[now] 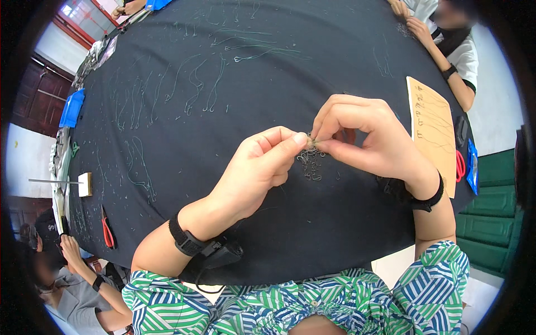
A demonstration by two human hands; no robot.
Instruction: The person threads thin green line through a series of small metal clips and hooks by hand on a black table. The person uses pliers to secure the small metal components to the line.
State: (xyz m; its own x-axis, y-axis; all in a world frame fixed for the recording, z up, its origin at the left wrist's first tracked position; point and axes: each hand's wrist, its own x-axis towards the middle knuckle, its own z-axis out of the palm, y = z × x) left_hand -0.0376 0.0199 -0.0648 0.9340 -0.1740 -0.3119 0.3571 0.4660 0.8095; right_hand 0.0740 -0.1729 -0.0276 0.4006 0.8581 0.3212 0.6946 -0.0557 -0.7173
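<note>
My left hand [259, 167] and my right hand [368, 137] meet over the middle of the table, both closed in a pinch with their fingertips touching or nearly so. Whatever small thing sits between the fingertips is too tiny and too covered to make out. Just below them lies a little heap of small metal fishing hooks [311, 167], partly hidden by my fingers. Farther off to the left, lengths of thin green line [195, 84] are spread on the cloth, several with a hook at one end. More green line [137, 167] lies left of my left forearm.
Black cloth [312, 234] covers the table. At left are red-handled pliers [108, 230] and a small block with a metal rod [85, 184]. A cardboard sheet [432, 128], red-handled scissors [460, 166] and a blue packet [472, 167] lie right. Other people sit around the table.
</note>
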